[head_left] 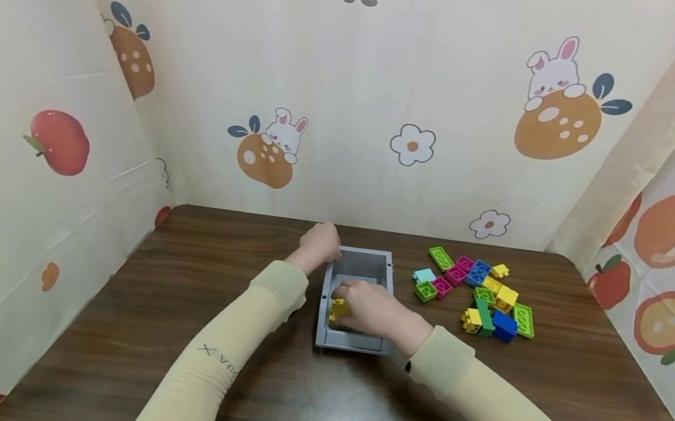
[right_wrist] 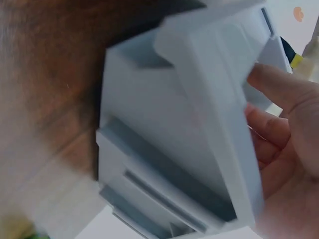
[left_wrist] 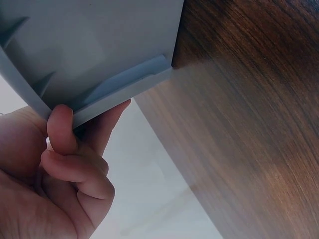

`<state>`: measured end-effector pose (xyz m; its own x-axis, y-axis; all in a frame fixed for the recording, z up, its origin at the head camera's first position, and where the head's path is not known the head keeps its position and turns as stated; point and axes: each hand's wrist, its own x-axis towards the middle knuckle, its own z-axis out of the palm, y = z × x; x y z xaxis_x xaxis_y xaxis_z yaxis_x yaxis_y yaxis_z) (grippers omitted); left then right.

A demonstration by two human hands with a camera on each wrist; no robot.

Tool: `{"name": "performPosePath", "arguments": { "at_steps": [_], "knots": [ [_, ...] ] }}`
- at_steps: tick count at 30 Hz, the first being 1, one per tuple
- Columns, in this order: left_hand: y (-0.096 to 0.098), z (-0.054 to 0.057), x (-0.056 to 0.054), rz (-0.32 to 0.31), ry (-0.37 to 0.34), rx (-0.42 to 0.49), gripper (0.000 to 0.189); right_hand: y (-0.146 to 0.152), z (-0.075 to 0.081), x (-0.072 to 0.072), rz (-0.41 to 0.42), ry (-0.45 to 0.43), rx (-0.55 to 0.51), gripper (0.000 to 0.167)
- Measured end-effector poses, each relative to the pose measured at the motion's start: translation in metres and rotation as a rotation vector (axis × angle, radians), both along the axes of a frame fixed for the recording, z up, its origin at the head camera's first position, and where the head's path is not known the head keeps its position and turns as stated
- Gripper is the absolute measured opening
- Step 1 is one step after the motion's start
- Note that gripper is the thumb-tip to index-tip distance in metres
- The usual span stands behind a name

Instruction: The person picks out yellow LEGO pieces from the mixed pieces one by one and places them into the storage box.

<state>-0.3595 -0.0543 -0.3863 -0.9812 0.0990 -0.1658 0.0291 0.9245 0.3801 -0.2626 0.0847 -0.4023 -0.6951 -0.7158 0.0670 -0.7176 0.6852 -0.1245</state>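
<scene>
A grey plastic box (head_left: 353, 341) stands on the table in the middle of the head view. My left hand (head_left: 321, 242) grips its far left corner; the left wrist view has the thumb and curled fingers (left_wrist: 92, 181) at the box's edge. Inside the box is my right hand (head_left: 366, 307), reaching in over the right wall. Its fingertips hold a yellow building block (head_left: 338, 311) near the left wall, partly covered by the fingers. From the right wrist, the box wall (right_wrist: 149, 109) hides much of these fingers.
To the right of the box lie several loose building blocks, among them a blue block (head_left: 504, 326), a yellow block (head_left: 506, 298), a magenta block (head_left: 442, 288) and a light green plate (head_left: 523, 320). A printed curtain (head_left: 342, 169) hangs behind the brown table (head_left: 213, 244).
</scene>
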Motion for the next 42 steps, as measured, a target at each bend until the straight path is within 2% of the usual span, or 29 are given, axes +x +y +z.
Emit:
{"name": "performPosePath", "arguments": {
  "at_steps": [8,15,19,34,42],
  "knots": [
    [0.0,0.001,0.0,0.006,0.005,-0.005,0.04,0.007,0.019,0.002,-0.023,-0.048,0.023,0.04],
    [0.002,0.0,0.001,0.016,0.002,0.0,0.032,0.016,0.038,0.002,-0.056,-0.075,-0.005,0.038],
    [0.002,0.0,0.0,0.013,-0.001,0.008,0.031,0.022,0.047,0.003,-0.077,-0.056,0.003,0.04],
    [0.001,-0.002,0.0,0.014,0.019,0.016,0.021,0.053,0.064,0.004,-0.144,-0.018,-0.023,0.041],
    [0.001,-0.002,0.0,0.015,0.024,0.015,0.015,0.077,0.068,0.005,-0.166,0.01,-0.065,0.04]
  ]
}}
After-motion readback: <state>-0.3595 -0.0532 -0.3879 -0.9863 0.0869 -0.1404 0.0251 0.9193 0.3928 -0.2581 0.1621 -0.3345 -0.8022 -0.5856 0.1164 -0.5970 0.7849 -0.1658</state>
